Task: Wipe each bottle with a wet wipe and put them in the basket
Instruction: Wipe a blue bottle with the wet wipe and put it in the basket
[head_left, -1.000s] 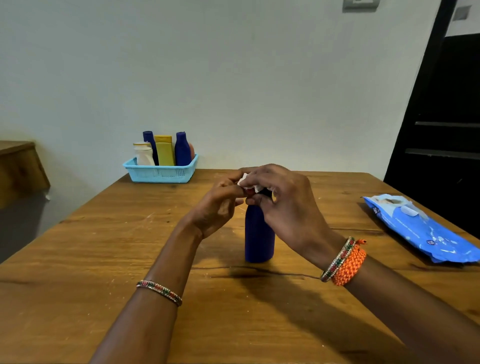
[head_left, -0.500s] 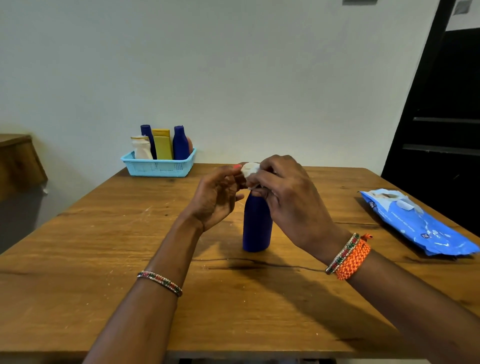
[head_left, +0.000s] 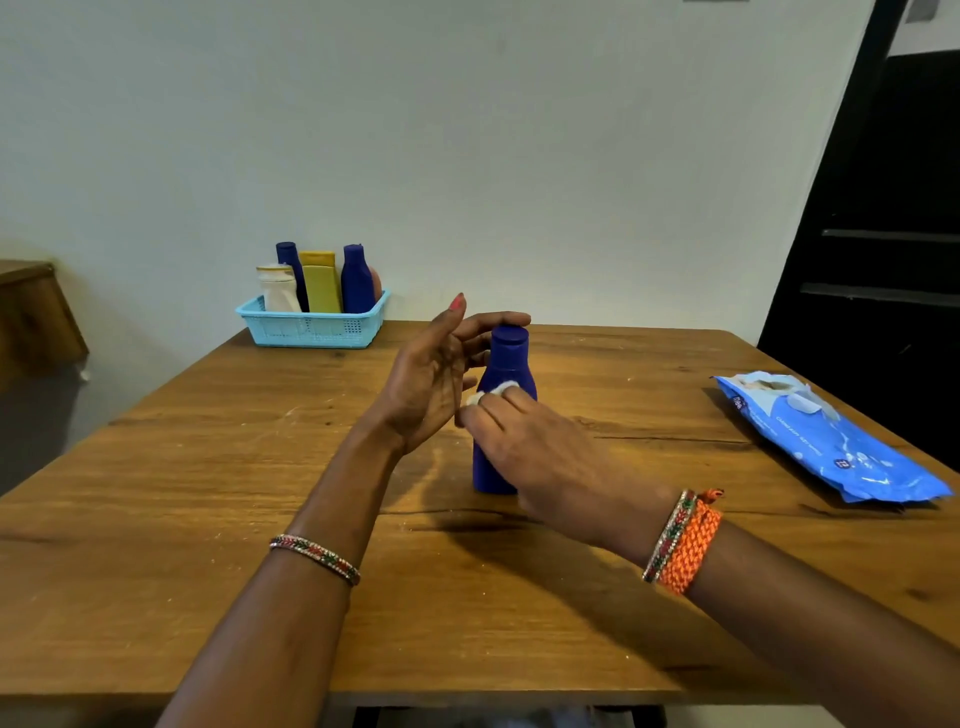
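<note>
Wooden table (head_left: 156, 519), grain and scratches visible, a dark crack running across the middle. Pale plain wall behind it, dark doorway on the right, corner of another wooden piece (head_left: 36, 312) at the left edge.

Counts: one dark blue bottle (head_left: 506, 364) standing upright mid-table, cap on. One light blue basket (head_left: 311, 330) at the far left corner, against the wall. Inside it I count four bottles for sure: white bottle (head_left: 279, 291), tall blue bottle (head_left: 290, 260), yellow bottle (head_left: 320, 283), second dark blue bottle (head_left: 356, 280). There's an orange-ish sliver (head_left: 376, 283) behind that last one, possibly a fifth, too hidden to call. One blue pack of wet wipes (head_left: 831, 436) lying flat on the right side, well apart from the bottle.

Hands: right hand (head_left: 540, 452) pinches a small wadded white wipe (head_left: 493, 392) and presses it against the bottle's shoulder, just below the neck. Left hand (head_left: 431, 379) is beside the bottle on its left, palm turned toward it, fingers extended and relaxed, gripping nothing; fingertips reach near the cap, contact unclear from here.

Bangle on the left wrist, bangle plus orange thread band on the right.
</note>
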